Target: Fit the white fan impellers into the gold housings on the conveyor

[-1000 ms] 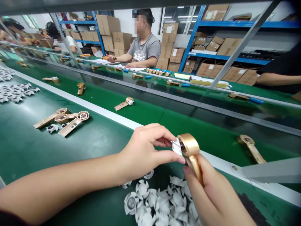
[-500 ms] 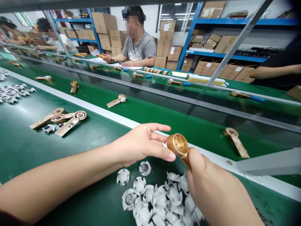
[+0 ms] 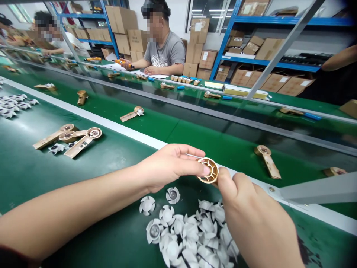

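Note:
My right hand (image 3: 253, 212) is closed round the handle of a gold handheld fan housing (image 3: 213, 172), whose round spoked head faces me. The thumb of my left hand (image 3: 170, 165) presses on the spokes of that head, with the fingers reaching behind it. Whatever lies at the back of the head is hidden. Below my hands is a heap of pale grey fan blade wheels (image 3: 192, 232) on the green tabletop. Two loose blade wheels, one the upper wheel (image 3: 173, 195), the other the left wheel (image 3: 147, 205), lie apart from the heap.
Several gold housings (image 3: 80, 143) and blade wheels lie at left. Beyond the white rail (image 3: 125, 131), a green belt (image 3: 170, 130) carries more housings (image 3: 267, 160). A grey metal bracket (image 3: 318, 190) juts in at right. Across the line, a person (image 3: 167, 52) sits holding an orange tool (image 3: 124, 64).
The housing's head has turned to face me more squarely. My left thumb has moved from beside the head onto its spokes. Another housing has come into view at the right on the belt.

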`<state>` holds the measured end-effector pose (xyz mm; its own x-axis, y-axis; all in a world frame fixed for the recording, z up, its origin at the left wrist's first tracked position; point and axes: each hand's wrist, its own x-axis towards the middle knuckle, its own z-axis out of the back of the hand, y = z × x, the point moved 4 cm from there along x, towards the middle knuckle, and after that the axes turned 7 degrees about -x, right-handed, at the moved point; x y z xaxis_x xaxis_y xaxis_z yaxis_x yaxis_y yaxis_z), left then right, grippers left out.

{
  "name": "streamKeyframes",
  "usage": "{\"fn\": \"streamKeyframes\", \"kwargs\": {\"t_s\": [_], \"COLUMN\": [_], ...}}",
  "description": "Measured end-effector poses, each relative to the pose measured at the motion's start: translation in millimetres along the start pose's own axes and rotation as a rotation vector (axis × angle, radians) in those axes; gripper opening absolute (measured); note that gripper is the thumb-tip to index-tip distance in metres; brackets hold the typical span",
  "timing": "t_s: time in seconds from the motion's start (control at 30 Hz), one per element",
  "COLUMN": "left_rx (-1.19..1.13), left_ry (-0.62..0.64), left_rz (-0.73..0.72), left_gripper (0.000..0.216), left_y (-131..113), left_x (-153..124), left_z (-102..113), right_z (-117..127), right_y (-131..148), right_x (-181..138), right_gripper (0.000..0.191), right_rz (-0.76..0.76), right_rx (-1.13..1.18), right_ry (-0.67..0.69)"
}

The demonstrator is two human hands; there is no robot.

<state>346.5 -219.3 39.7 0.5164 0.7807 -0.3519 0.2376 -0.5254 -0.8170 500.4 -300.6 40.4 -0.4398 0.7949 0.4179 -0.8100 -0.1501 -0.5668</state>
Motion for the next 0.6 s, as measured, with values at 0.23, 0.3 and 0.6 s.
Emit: {"fn": "streamKeyframes", "kwargs": {"t_s": [0.23,0.3,0.6], "left_rx": [0.006,0.012,0.095], "left_ry": [-0.078,-0.076,0.219], "left_rz": [-0.044,-0.051,0.002], "left_gripper": [0.032,0.029,0.031], "left_y": [9.3,7.6,-16.2], "left_x": [1.8,1.1,-14.4], "left_z": [1.7,0.3,-13.5], "right_z": [2.2,0.2,-21.9], "right_y": [6.3,5.2,-12.8], "right_x": [-5.0,-6.1,-1.3], "right_gripper": [0.033,0.032,0.019], "right_rz": [0.009,-0.007,-0.313], "right_rx": [0.004,0.070,1.393], "right_ry": [0.046,0.042,0.434]}}
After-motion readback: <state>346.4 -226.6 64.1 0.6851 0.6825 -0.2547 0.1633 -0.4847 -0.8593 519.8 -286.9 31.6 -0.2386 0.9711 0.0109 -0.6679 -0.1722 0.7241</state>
